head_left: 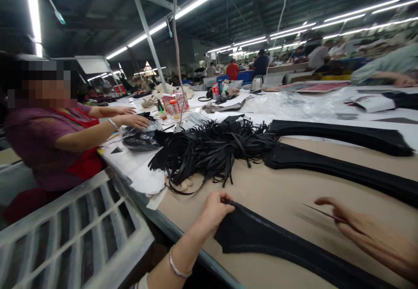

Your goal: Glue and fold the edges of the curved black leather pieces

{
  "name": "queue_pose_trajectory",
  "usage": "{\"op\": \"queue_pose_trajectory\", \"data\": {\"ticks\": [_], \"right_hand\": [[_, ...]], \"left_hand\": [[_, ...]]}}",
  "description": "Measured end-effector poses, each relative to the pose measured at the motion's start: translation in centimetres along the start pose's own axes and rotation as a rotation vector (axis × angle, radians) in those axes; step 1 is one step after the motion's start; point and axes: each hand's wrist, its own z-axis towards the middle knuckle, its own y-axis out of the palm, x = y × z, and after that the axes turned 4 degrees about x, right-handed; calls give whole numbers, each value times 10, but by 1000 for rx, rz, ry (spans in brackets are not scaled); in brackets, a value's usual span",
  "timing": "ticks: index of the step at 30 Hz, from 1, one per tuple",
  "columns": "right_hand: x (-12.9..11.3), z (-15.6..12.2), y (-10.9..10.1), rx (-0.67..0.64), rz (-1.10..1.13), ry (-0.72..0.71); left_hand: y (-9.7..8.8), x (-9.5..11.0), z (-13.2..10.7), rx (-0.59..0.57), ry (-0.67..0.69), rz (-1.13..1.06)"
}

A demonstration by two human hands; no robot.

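Observation:
My left hand [215, 210], a bracelet at its wrist, pinches the upper left corner of a long curved black panel [261, 232]. The panel lies on the brown table covering [261, 189] and runs off the lower right of the view. Over the covering to the right, my right hand [352, 219] grips a thin pointed tool [321, 212], its tip toward the left. The tool is slightly blurred, and its exact kind cannot be made out. It is apart from the panel.
Beyond the panel lie two stacks of black curved pieces [326, 162] and a heap of black strips [225, 145]. A co-worker [42, 141] at the left touches a plastic-wrapped black bundle [140, 134]. A slatted frame [75, 232] stands below left, beside the table edge.

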Motion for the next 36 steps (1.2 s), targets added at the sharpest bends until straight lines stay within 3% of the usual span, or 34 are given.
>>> {"op": "queue_pose_trajectory", "data": {"ticks": [1, 3, 7, 11, 20, 28, 36], "right_hand": [[-12, 3, -3, -111, 37, -5], [-46, 13, -8, -203, 66, -116], [-116, 38, -7, -226, -49, -311], [-149, 62, 5, -248, -95, -422], [-169, 103, 22, -402, -118, -548], [-173, 119, 28, -519, -65, -609], [-180, 124, 27, -531, -99, -606]], "left_hand": [[-2, 1, 1, -29, 8, -13], [-7, 4, 1, -84, 16, -37], [-13, 8, 2, -110, 8, -75], [-13, 6, 5, -97, -2, -87], [-11, -5, 13, -15, 30, -8], [-14, -3, 11, -5, 65, 45], [-14, -3, 10, -8, 75, 60]]}}
